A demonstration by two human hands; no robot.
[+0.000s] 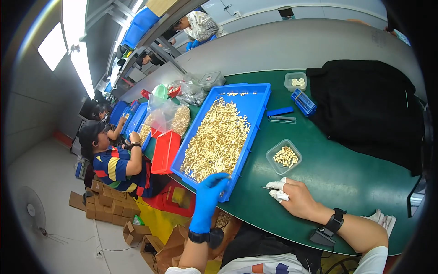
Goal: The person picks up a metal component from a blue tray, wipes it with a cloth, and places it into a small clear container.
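Observation:
My left hand (pixel 208 197), in a blue glove, is over the near end of a large blue tray (pixel 261 106). Its thumb and fingertips are pinched together; whatever is between them is too small to make out. Heaped in the tray are many small brass-coloured cylindrical parts (pixel 214 137). My right hand (pixel 299 199) rests at the green table with white covers on its thumb and finger, closed on a thin pin-like metal tool (pixel 264 187). Just beyond it, a clear square plastic tub (pixel 269 160) holds several of the same brass parts.
Black cloth (pixel 365 105) covers the table's right side. Near it are a small tub of round pieces (pixel 295 76), a bundle of blue cases (pixel 303 102) and a clear slim case (pixel 282 119). Red bins (pixel 166 153) stand left of the tray; a co-worker (pixel 114 160) sits beyond.

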